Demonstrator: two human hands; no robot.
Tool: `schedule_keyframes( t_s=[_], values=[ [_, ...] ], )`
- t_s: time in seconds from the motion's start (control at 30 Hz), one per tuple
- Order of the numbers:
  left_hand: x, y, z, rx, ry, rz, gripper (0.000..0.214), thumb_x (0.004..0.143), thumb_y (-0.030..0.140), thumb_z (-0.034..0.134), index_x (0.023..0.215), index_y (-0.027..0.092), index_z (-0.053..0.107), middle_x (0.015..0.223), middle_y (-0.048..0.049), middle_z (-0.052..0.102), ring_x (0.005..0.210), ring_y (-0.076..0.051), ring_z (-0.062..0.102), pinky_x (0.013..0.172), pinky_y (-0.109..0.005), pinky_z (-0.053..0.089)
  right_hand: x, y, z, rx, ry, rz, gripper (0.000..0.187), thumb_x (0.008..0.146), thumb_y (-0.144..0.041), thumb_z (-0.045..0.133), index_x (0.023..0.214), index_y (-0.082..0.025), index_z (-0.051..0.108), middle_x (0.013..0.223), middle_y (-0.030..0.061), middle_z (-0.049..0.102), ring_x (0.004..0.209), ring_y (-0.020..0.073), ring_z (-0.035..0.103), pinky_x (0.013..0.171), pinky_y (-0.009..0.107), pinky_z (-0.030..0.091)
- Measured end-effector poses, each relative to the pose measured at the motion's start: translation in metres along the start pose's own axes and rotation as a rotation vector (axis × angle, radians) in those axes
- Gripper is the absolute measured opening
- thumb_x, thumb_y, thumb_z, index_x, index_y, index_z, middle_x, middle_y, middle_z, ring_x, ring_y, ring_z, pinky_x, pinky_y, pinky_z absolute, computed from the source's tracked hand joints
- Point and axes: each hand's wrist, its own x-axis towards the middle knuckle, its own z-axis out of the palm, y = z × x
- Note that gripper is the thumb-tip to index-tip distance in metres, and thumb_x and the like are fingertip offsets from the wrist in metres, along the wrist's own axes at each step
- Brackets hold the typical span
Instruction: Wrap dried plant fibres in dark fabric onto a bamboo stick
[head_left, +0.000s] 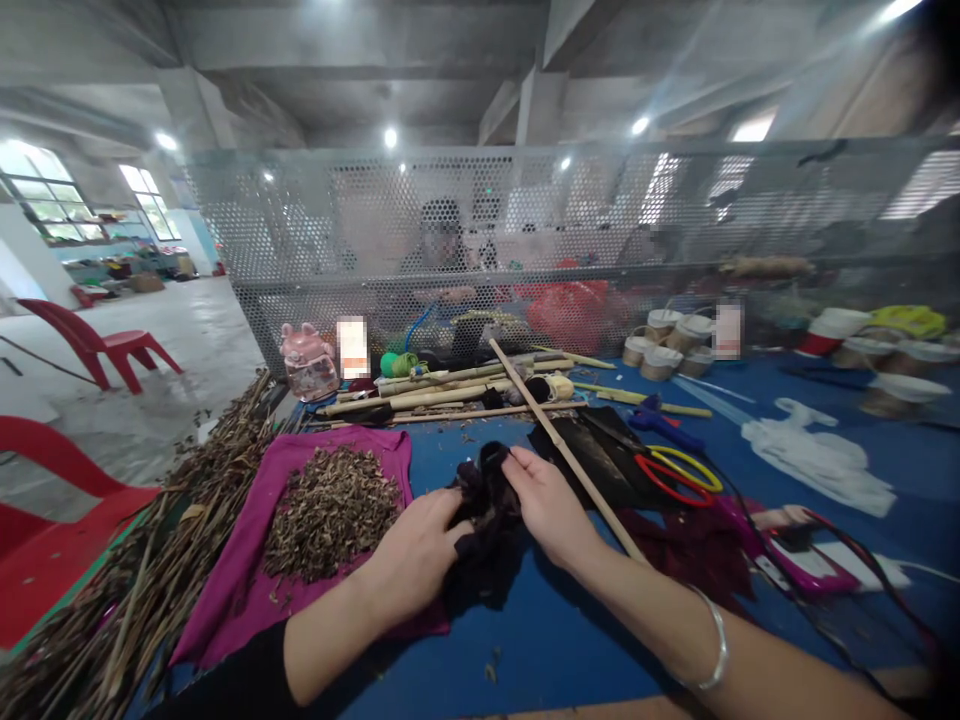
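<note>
My left hand (414,556) rests on a bundle of black cloth (487,530) on the blue table (570,640), its fingers curled into the fabric. My right hand (551,505) pinches the top of the same black cloth, and a long thin bamboo stick (559,445) lies slanted along that hand's far side. A silver bangle (716,640) sits on my right wrist. Just left of my hands lies a magenta cloth (247,560) heaped with dried plant bits (330,510).
Dry stalks (150,560) pile along the table's left edge. Bamboo sticks (442,390), a pink bottle (307,362), red and yellow rings (682,472), paper cups (664,350), a white bag (817,455) lie further out. A mesh screen (525,230) fronts another person. Red chairs (105,345) stand at left.
</note>
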Motion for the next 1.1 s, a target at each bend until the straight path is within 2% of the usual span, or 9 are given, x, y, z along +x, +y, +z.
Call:
schedule_keyframes(
  t_s=[0.1, 0.23, 0.3, 0.4, 0.47, 0.63, 0.77, 0.87, 1.1],
  values=[
    [-0.002, -0.002, 0.000, -0.083, 0.079, -0.010, 0.031, 0.090, 0.019, 0.036, 0.114, 0.019, 0.056, 0.134, -0.0097, 0.042, 0.122, -0.023, 0.039, 0.102, -0.038, 0.036, 0.003, 0.004, -0.005, 0.050, -0.071, 0.016, 0.012, 0.077, -0.030, 0.048, 0.078, -0.018, 0.051, 0.065, -0.0017, 0.051, 0.061, 0.0126, 0.048, 0.054, 0.022, 0.039],
    [-0.003, -0.003, 0.002, -0.008, 0.102, 0.034, 0.028, 0.087, 0.013, 0.039, 0.103, 0.019, 0.062, 0.139, -0.0099, 0.037, 0.132, -0.027, 0.026, 0.107, -0.046, 0.029, 0.010, 0.001, -0.009, -0.133, -0.280, -0.017, 0.060, 0.055, -0.005, 0.053, 0.113, -0.020, 0.046, 0.077, -0.0034, 0.056, 0.066, 0.0118, 0.052, 0.056, 0.021, 0.040],
    [-0.005, -0.002, 0.005, 0.024, 0.109, 0.046, 0.028, 0.085, 0.008, 0.040, 0.098, 0.018, 0.063, 0.144, -0.0099, 0.029, 0.135, -0.030, 0.017, 0.107, -0.050, 0.027, 0.016, -0.002, -0.008, -0.213, -0.350, -0.041, 0.051, 0.057, -0.007, 0.054, 0.107, -0.018, 0.053, 0.073, -0.0032, 0.057, 0.063, 0.0117, 0.052, 0.057, 0.021, 0.040],
    [-0.008, -0.001, 0.008, -0.025, 0.127, -0.018, 0.029, 0.079, 0.001, 0.042, 0.095, 0.016, 0.061, 0.151, -0.0086, 0.004, 0.137, -0.032, 0.007, 0.107, -0.053, 0.026, 0.023, -0.005, -0.003, -0.229, -0.239, -0.109, 0.012, 0.070, -0.026, 0.056, 0.072, -0.015, 0.059, 0.069, 0.0006, 0.060, 0.068, 0.0148, 0.054, 0.066, 0.026, 0.043],
    [-0.010, 0.000, 0.009, -0.116, 0.115, -0.074, 0.031, 0.075, -0.001, 0.044, 0.097, 0.015, 0.059, 0.151, -0.0086, -0.006, 0.137, -0.031, 0.008, 0.107, -0.052, 0.027, 0.024, -0.005, 0.002, -0.106, -0.069, -0.053, 0.027, 0.075, -0.042, 0.054, 0.067, -0.016, 0.058, 0.068, 0.0025, 0.062, 0.068, 0.0172, 0.055, 0.066, 0.028, 0.044],
    [-0.010, 0.000, 0.006, -0.329, 0.047, -0.128, 0.034, 0.075, 0.005, 0.048, 0.106, 0.014, 0.058, 0.151, -0.0115, 0.008, 0.137, -0.024, 0.017, 0.109, -0.042, 0.026, 0.023, 0.001, 0.016, 0.408, 0.138, 0.345, 0.035, 0.072, -0.054, 0.054, 0.070, -0.020, 0.054, 0.062, 0.0048, 0.063, 0.059, 0.0219, 0.060, 0.054, 0.032, 0.048],
    [-0.008, 0.000, 0.004, -0.392, 0.057, -0.131, 0.030, 0.076, 0.006, 0.046, 0.100, 0.014, 0.061, 0.149, -0.0112, 0.020, 0.135, -0.023, 0.024, 0.109, -0.040, 0.027, 0.022, 0.008, 0.018, 0.445, 0.052, 0.445, 0.032, 0.074, -0.050, 0.051, 0.064, -0.019, 0.054, 0.057, 0.0050, 0.061, 0.056, 0.0216, 0.060, 0.051, 0.032, 0.047],
    [-0.006, 0.000, 0.006, -0.444, 0.064, -0.174, 0.032, 0.076, 0.005, 0.046, 0.103, 0.015, 0.061, 0.148, -0.0109, 0.022, 0.133, -0.021, 0.029, 0.108, -0.036, 0.031, 0.016, 0.008, 0.016, 0.228, -0.017, 0.223, 0.018, 0.072, -0.035, 0.052, 0.068, -0.018, 0.055, 0.064, 0.0034, 0.064, 0.061, 0.0196, 0.060, 0.059, 0.031, 0.048],
    [0.002, 0.000, 0.014, -0.393, 0.097, -0.072, 0.040, 0.071, 0.002, 0.048, 0.105, 0.019, 0.062, 0.138, -0.0100, 0.041, 0.132, -0.024, 0.028, 0.109, -0.045, 0.024, -0.011, 0.021, 0.019, -0.468, -0.164, -0.682, 0.020, 0.081, -0.019, 0.040, 0.097, -0.019, 0.051, 0.078, 0.0066, 0.066, 0.068, 0.0181, 0.062, 0.064, 0.028, 0.046]
  ],
)
